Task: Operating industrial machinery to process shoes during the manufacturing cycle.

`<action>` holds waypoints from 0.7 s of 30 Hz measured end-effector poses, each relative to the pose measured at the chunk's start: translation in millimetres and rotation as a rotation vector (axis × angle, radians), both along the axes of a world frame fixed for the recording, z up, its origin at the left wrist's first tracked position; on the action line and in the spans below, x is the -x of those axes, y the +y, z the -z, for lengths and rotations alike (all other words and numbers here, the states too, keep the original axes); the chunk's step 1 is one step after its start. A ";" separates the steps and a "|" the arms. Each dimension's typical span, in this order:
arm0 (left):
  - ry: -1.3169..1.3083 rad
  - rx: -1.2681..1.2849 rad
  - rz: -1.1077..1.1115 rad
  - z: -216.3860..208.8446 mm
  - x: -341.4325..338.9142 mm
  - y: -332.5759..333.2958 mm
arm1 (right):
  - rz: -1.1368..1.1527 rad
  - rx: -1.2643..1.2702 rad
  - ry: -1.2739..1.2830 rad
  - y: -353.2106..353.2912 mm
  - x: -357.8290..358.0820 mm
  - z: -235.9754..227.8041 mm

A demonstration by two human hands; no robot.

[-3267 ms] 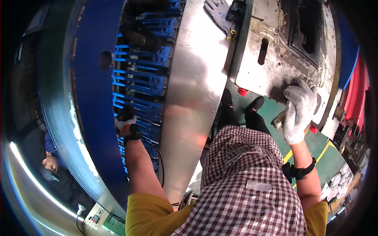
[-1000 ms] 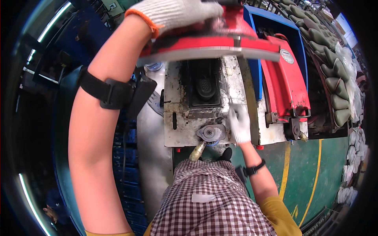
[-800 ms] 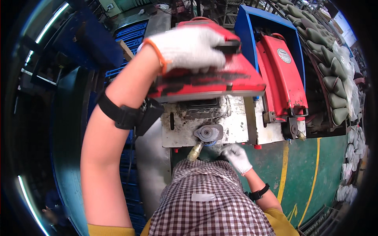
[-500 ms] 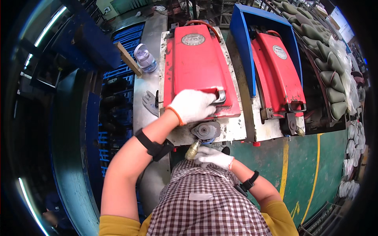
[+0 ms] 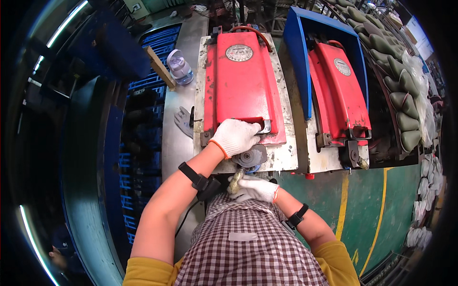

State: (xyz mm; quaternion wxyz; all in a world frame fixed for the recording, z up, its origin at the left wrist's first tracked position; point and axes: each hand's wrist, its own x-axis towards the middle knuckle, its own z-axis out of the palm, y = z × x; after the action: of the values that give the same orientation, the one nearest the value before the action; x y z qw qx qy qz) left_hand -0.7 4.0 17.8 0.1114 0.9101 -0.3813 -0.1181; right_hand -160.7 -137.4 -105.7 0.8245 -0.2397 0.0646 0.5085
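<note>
A red metal machine cover [image 5: 243, 90] with a round badge sits on a worn white base plate [image 5: 281, 163]. My left hand [image 5: 237, 137], in a white knit glove, is closed on the handle [image 5: 266, 127] at the cover's front edge; its fingertips reach into the recess. Just below, a grey pivot block [image 5: 252, 156] carries a lever with a yellowish wrapped grip [image 5: 234, 182]. My right hand [image 5: 255, 188], also gloved, has its fingers around that grip close to my checked apron [image 5: 248, 252]. What lies under the cover is hidden.
A second red cover [image 5: 339, 90] stands to the right inside a blue metal hood [image 5: 298, 62]. On the steel table at left are a water bottle [image 5: 181, 71] and a grey glove [image 5: 182, 123]. Several dark green padded pieces [image 5: 408, 119] line a rack at far right.
The cover's front edge and my left hand on its handle appear slightly lower. My right hand has closed further around the lever grip. The view has shifted a little.
</note>
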 end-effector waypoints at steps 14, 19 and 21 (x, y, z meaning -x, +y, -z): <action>-0.357 0.292 -0.027 -186.5 -76.3 1.4 | 0.334 1.355 -1.068 -49.9 -119.3 -109.1; -0.328 0.368 0.099 -248.6 -114.0 6.6 | 0.242 1.821 -1.401 7.6 -204.1 -62.2; -0.321 0.385 0.151 -255.5 -120.7 11.0 | 0.170 1.843 -1.370 18.3 -213.8 -57.2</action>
State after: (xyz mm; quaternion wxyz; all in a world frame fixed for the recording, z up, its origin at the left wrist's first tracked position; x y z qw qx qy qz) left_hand 120.0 15.0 273.3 0.2115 0.8482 -0.4764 0.0945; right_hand 53.1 -119.2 -48.5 0.2300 -0.9722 -0.0339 -0.0262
